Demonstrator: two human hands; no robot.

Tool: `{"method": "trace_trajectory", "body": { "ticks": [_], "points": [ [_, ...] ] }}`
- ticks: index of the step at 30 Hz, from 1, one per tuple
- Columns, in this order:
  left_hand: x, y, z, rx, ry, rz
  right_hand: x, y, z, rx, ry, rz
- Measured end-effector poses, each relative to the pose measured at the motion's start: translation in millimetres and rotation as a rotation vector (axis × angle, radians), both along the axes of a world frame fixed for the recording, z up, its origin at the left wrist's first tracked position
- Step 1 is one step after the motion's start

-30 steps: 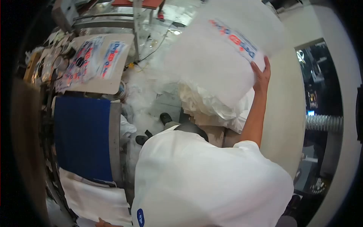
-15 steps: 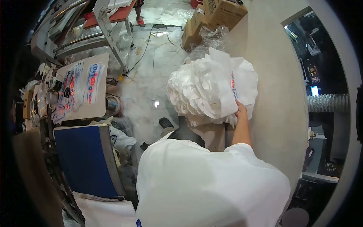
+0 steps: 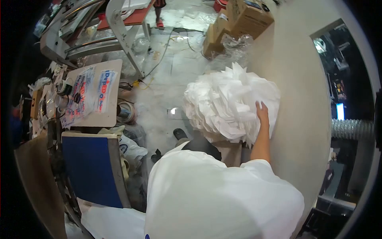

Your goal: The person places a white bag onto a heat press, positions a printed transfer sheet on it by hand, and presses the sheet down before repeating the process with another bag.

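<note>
A large heap of thin white sheets (image 3: 217,105), loosely fanned and crumpled at the edges, stands ahead of me, close to the wall. My right hand (image 3: 262,113) reaches to the right side of this heap. Its fingers are apart and rest against the outermost sheets, with nothing gripped between them. No print shows on the sheets on this side now. My left hand is out of sight, with my white shirt (image 3: 223,191) filling the lower middle of the view.
At left, a pale board (image 3: 113,85) carries blue and red lettering, beside a cluttered bench. A blue panel (image 3: 91,171) stands nearer me. Cardboard boxes (image 3: 248,20) and clear plastic wrap (image 3: 236,46) lie beyond the heap. Cables (image 3: 159,63) cross the floor; a person's foot (image 3: 160,24) shows far off.
My right hand has let go of the sheet with the red and blue print and has opened; that print is no longer visible. The whole view has shifted slightly.
</note>
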State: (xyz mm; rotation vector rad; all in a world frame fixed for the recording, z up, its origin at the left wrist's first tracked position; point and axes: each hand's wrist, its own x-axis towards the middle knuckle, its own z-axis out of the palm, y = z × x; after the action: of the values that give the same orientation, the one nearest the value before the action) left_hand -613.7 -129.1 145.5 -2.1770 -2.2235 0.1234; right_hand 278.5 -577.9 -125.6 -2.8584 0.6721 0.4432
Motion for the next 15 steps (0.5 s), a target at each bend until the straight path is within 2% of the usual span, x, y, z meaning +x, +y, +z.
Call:
{"method": "trace_trajectory", "body": {
  "ticks": [2,3,5,6,7,8,10,11,13,14,15],
  "points": [
    [8,8,6,-0.006,0.005,-0.017,27,38,-3,1.088,-0.032,0.209],
    [21,1,12,-0.023,0.005,-0.044,32,56,-12,1.108,-0.015,0.249],
    [71,-10,30,-0.065,0.064,0.093,16,103,-43,0.756,-0.047,0.390],
    [99,-6,49,-0.197,0.099,0.117,7,126,-64,0.588,-0.079,0.462],
    [111,-12,62,-0.331,0.125,0.139,11,131,-89,0.543,-0.094,0.441],
    [94,-27,53,-0.299,0.102,0.204,5,139,-96,0.513,-0.139,0.389],
    [48,-46,27,0.225,-0.132,-0.108,0,145,-90,0.472,-0.124,0.318],
    [48,-60,47,0.253,-0.131,-0.063,4,140,-95,0.481,-0.136,0.350],
    [86,-78,111,-0.413,-0.706,0.291,19,127,-99,0.485,-0.091,0.397],
    [161,-83,124,-0.070,-0.508,0.110,12,131,-74,0.527,-0.044,0.392],
    [175,-82,136,-0.039,-0.520,0.153,29,117,-88,0.595,-0.006,0.431]
  ]
}}
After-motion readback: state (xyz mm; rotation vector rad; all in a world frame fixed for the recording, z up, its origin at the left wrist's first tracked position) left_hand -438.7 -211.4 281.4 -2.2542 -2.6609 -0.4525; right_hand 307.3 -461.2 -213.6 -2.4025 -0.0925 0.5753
